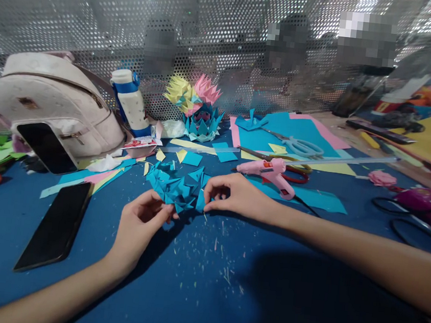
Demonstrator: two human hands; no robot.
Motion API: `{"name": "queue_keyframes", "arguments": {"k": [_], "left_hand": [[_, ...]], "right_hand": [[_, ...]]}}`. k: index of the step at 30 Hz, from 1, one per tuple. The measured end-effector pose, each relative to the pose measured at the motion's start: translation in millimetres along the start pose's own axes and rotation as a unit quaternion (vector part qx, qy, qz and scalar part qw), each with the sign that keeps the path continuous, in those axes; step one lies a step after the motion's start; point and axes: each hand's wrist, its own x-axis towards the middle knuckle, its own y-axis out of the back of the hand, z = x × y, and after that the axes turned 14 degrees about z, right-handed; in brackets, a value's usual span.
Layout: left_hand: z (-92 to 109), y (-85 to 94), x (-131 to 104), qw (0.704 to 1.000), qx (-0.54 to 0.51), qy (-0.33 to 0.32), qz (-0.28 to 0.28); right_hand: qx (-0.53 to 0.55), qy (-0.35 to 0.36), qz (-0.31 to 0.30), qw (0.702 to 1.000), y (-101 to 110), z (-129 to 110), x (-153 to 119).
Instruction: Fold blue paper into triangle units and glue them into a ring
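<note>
A blue folded-paper flower (176,185) with pointed petals is held just above the table. My left hand (144,215) grips its lower left side, thumb and fingers closed on the paper. At its right side my right hand (231,196) pinches a small blue paper piece (200,201) between thumb and fingers. Whether that piece is joined to the flower, I cannot tell. A pink glue gun (270,173) lies just behind my right hand. Small yellow and blue paper scraps (191,158) are scattered behind the flower.
Finished paper flowers (203,121) stand at the back beside a white bottle (131,102) and a backpack (55,103). One phone (56,227) lies at left; another phone (47,148) leans on the backpack. Scissors (301,147) rest on blue sheets (307,130) at right.
</note>
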Motion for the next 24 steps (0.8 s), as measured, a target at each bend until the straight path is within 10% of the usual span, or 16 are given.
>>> {"name": "queue_keyframes", "arguments": {"k": [24], "left_hand": [[0, -4.7, 1, 0.999, -0.027, 0.010, -0.016]], "right_hand": [[0.089, 0.014, 0.076, 0.993, 3, -16, -2]]}}
